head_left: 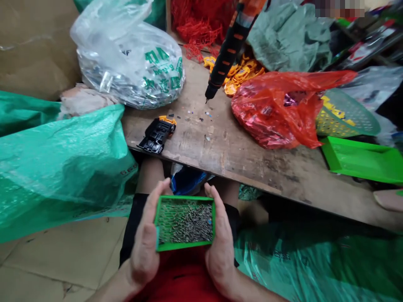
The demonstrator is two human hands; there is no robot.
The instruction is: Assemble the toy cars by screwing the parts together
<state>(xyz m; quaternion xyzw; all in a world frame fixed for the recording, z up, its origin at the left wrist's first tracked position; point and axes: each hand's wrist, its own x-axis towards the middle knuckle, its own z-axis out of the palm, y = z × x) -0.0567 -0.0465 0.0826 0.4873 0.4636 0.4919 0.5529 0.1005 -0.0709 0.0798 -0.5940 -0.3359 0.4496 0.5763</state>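
Workbench spreading before me, driver hanging above it.
My left hand and right hand are clasping the tray, screws lying inside.

Green printed characters on clear plastic bag, illegible, small blurred digits on green sack
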